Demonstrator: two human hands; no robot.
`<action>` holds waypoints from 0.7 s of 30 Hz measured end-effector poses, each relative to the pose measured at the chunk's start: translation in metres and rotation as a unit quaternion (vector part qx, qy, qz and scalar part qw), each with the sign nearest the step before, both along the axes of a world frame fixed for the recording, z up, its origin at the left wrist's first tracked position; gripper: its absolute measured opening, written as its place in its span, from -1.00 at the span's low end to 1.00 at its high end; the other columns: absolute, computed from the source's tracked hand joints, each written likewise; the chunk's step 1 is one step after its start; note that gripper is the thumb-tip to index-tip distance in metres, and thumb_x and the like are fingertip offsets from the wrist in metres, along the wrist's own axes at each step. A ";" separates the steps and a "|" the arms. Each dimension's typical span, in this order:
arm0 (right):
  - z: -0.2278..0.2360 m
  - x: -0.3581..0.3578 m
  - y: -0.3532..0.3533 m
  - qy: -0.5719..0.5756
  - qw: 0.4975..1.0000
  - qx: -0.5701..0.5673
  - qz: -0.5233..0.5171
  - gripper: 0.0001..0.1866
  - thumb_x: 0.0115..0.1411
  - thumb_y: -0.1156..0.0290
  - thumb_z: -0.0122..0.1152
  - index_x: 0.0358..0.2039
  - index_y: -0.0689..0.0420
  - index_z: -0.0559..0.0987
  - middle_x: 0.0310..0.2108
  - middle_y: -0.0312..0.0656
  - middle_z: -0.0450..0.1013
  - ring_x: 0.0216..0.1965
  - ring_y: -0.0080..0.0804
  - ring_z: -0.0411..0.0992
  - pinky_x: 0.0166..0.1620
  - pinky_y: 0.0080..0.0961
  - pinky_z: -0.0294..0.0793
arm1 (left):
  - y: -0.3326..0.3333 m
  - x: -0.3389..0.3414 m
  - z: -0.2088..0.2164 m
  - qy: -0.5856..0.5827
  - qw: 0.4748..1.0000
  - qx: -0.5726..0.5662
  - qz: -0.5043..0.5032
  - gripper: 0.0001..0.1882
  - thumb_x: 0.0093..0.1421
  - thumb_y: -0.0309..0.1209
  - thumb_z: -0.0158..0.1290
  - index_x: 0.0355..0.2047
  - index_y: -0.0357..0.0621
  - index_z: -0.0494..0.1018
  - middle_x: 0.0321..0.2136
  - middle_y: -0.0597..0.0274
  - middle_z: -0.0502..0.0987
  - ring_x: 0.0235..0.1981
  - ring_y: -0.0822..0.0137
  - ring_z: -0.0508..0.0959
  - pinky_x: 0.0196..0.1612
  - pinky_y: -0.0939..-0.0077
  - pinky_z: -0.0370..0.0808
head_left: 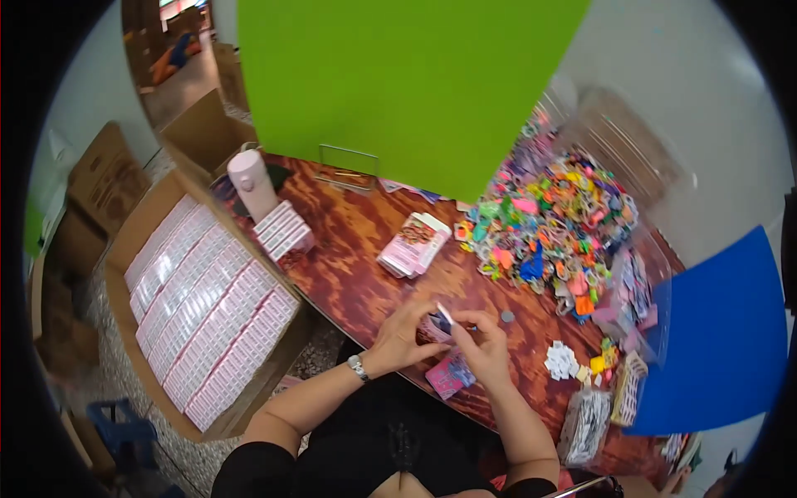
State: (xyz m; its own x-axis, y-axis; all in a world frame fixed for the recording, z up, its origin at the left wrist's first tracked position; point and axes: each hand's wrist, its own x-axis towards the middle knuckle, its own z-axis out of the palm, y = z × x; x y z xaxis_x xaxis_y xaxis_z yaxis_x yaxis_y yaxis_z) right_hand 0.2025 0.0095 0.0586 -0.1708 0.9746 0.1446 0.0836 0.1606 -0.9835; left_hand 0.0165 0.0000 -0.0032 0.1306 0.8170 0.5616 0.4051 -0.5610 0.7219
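Near the table's front edge, my left hand (397,340) is closed around a small printed box (432,329) with a dark side. My right hand (483,349) pinches a white edge at the top of that box, probably its flap; the fingers partly cover it. Just below my hands lies a pink and blue printed packet (449,375). Farther off on the table is a pink and white carton (414,245), lying with its end flap up. A small grey disc (507,316) rests right of my right hand.
A big cardboard box (249,404) packed with wrapped pink cartons stands left. Behind are stacked cartons (283,228) and a pale pink bottle (252,183). At right are a heap of colourful trinkets (556,241), white pieces (561,362), baskets and a blue panel (714,340). A green panel (398,91) rises behind.
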 end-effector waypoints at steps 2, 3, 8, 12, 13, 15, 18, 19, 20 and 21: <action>0.004 0.005 -0.001 -0.077 0.994 0.079 -0.020 -0.82 0.22 0.54 0.27 -0.15 0.21 0.66 -0.24 -0.15 0.56 -0.23 -0.39 0.55 -0.16 -0.48 0.51 | 0.003 0.008 0.000 -0.001 1.000 0.004 0.002 -0.15 -0.06 -0.24 0.46 0.20 -0.08 0.28 0.05 -0.02 0.48 0.02 -0.06 0.55 0.03 0.17 0.53; 0.011 0.006 -0.004 -0.125 0.988 0.086 -0.030 -0.81 0.20 0.54 0.28 -0.16 0.19 0.66 -0.26 -0.12 0.56 -0.25 -0.36 0.55 -0.19 -0.47 0.51 | 0.002 0.011 0.005 0.003 1.000 0.015 0.014 -0.12 -0.08 -0.27 0.47 0.22 -0.09 0.27 0.05 -0.03 0.48 0.02 -0.07 0.55 0.03 0.17 0.54; 0.010 0.004 -0.014 -0.191 0.958 0.207 -0.056 -0.80 0.14 0.60 0.28 -0.20 0.18 0.69 -0.23 -0.09 0.55 -0.27 -0.27 0.54 -0.24 -0.38 0.53 | -0.004 0.016 0.016 0.066 0.997 0.020 0.044 0.02 -0.09 -0.30 0.46 0.35 -0.15 0.17 0.03 -0.05 0.48 -0.02 -0.08 0.54 -0.02 0.18 0.54; 0.004 0.006 -0.015 -0.229 0.936 0.262 -0.047 -0.77 0.14 0.64 0.27 -0.17 0.17 0.69 -0.18 -0.10 0.55 -0.25 -0.21 0.53 -0.18 -0.37 0.53 | -0.007 0.018 0.022 0.108 0.992 0.030 0.060 0.12 -0.09 -0.30 0.45 0.43 -0.18 0.08 0.00 -0.06 0.47 -0.07 -0.07 0.53 -0.06 0.19 0.54; 0.004 0.006 -0.017 -0.225 0.937 0.263 -0.047 -0.76 0.15 0.64 0.26 -0.16 0.17 0.69 -0.20 -0.10 0.55 -0.24 -0.18 0.52 -0.16 -0.36 0.52 | -0.008 0.019 0.021 0.106 0.992 0.034 0.064 0.14 -0.09 -0.31 0.44 0.44 -0.21 0.05 -0.02 -0.06 0.46 -0.09 -0.07 0.52 -0.08 0.19 0.54; 0.005 0.006 -0.019 -0.221 0.938 0.264 -0.048 -0.75 0.16 0.65 0.26 -0.14 0.17 0.68 -0.21 -0.10 0.56 -0.22 -0.16 0.52 -0.13 -0.35 0.52 | -0.008 0.021 0.019 0.104 0.992 0.036 0.067 0.16 -0.10 -0.32 0.44 0.45 -0.23 0.02 -0.03 -0.06 0.45 -0.12 -0.07 0.51 -0.10 0.19 0.55; 0.003 0.000 -0.025 -0.202 0.950 0.226 -0.082 -0.75 0.18 0.64 0.26 -0.12 0.20 0.66 -0.23 -0.09 0.58 -0.20 -0.15 0.52 -0.12 -0.34 0.52 | -0.011 0.022 0.019 0.127 0.990 -0.027 0.063 0.21 -0.08 -0.38 0.43 0.45 -0.37 -0.11 0.17 -0.17 0.41 0.05 -0.10 0.48 0.08 0.17 0.49; 0.002 -0.003 -0.026 -0.205 0.941 0.254 -0.093 -0.75 0.18 0.64 0.27 -0.11 0.22 0.65 -0.24 -0.10 0.59 -0.19 -0.14 0.52 -0.12 -0.34 0.52 | -0.010 0.022 0.018 0.114 0.991 0.000 0.074 0.20 -0.10 -0.36 0.43 0.45 -0.35 -0.06 0.06 -0.14 0.41 -0.03 -0.09 0.49 -0.01 0.16 0.51; 0.001 -0.003 -0.027 -0.207 0.931 0.281 -0.106 -0.75 0.18 0.63 0.27 -0.10 0.24 0.63 -0.26 -0.10 0.59 -0.18 -0.14 0.52 -0.12 -0.34 0.53 | -0.008 0.023 0.017 0.101 0.991 0.027 0.082 0.20 -0.13 -0.35 0.44 0.44 -0.34 -0.02 -0.06 -0.11 0.42 -0.11 -0.08 0.49 -0.11 0.16 0.54; 0.000 -0.002 -0.027 -0.207 0.931 0.281 -0.107 -0.75 0.18 0.63 0.27 -0.10 0.24 0.63 -0.26 -0.10 0.59 -0.18 -0.14 0.52 -0.12 -0.34 0.53 | -0.007 0.024 0.017 0.102 0.991 0.027 0.081 0.20 -0.13 -0.35 0.44 0.44 -0.34 -0.02 -0.06 -0.11 0.42 -0.11 -0.08 0.49 -0.11 0.16 0.54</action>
State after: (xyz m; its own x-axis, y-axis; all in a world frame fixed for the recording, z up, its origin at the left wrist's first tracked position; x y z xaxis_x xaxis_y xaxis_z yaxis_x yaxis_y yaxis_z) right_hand 0.2008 -0.0172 0.0584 -0.1353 0.7832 0.6068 0.5270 0.5755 -0.6253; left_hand 0.0406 -0.0073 0.0139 0.1151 0.8063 0.5803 0.6270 -0.5120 0.5871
